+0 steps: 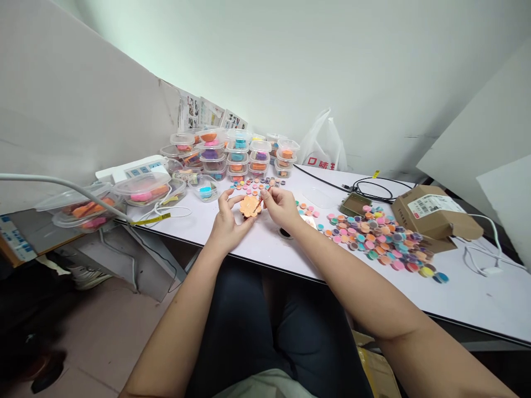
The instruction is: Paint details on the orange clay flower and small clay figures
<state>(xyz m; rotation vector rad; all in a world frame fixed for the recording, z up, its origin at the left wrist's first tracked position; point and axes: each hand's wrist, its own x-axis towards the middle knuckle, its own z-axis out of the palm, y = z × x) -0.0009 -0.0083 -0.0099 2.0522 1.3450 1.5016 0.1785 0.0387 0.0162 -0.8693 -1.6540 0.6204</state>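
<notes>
My left hand (229,224) holds a light orange, scallop-edged round piece (250,206) between thumb and fingers, above the front part of the white table (265,249). My right hand (280,207) pinches a thin brown stick (259,204), whose lower end is over the face of the orange piece. Just below my right hand, a small round dark item (285,233) is partly hidden by my wrist. Small coloured discs (265,182) are scattered behind both hands.
Stacked clear tubs (237,157) of coloured clay stand at the back. A large pile of coloured discs (377,235) lies right, beside a cardboard box (435,213) and black cable (375,188). A white bag (323,143) and power strip (133,168) sit farther back.
</notes>
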